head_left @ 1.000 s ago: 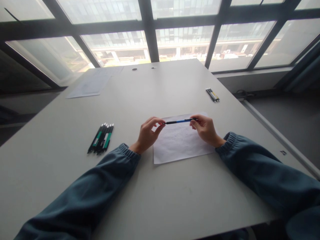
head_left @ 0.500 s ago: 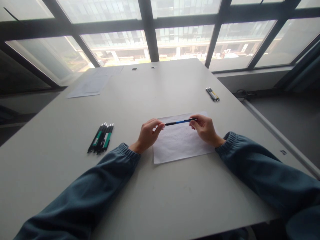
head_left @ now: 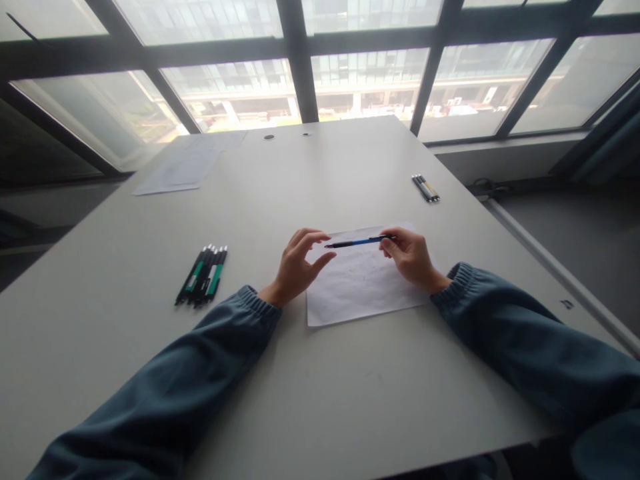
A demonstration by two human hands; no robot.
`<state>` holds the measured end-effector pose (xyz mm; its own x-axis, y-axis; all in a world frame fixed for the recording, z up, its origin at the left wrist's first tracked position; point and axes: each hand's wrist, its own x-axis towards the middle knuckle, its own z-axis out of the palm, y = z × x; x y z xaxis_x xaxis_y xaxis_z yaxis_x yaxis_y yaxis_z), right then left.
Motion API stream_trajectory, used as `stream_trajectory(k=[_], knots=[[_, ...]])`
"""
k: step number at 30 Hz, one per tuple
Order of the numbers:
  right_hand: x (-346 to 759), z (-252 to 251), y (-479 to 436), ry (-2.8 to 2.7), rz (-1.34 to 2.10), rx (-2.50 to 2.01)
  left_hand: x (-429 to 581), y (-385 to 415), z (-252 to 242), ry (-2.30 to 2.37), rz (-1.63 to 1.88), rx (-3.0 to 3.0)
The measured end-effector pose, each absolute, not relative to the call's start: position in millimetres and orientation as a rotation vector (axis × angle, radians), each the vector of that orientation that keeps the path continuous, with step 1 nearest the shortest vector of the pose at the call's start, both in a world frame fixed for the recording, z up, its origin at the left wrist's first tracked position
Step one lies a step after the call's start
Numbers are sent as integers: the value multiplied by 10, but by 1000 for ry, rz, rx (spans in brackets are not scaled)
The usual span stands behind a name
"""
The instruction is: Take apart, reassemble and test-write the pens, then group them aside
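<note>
Daylight is let in through windows (head_left: 370,80) divided by dark frames (head_left: 306,87). A white table (head_left: 350,173) is placed before them; at right, a low wall (head_left: 500,160) and grey floor (head_left: 575,227) are seen.

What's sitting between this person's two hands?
In the head view, a blue pen spans the gap: the right hand grips one end, and the other end points into the open left hand. White paper lies beneath.

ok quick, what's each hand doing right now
Left hand: open, close to the tip of the pen.
Right hand: closed, holding the pen by its other end.
</note>
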<state>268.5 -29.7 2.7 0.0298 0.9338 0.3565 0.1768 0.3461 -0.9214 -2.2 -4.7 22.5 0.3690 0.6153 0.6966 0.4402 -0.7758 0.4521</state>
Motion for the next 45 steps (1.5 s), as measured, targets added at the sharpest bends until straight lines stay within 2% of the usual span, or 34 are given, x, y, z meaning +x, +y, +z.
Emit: stream_trajectory(k=[10, 45], knots=[[2680, 46, -308, -1430, 823, -1071, -17, -73, 235, 850, 1430, 2508], [2677, 62, -313, -1462, 814, -1053, -1, -78, 208, 929, 1380, 2449]])
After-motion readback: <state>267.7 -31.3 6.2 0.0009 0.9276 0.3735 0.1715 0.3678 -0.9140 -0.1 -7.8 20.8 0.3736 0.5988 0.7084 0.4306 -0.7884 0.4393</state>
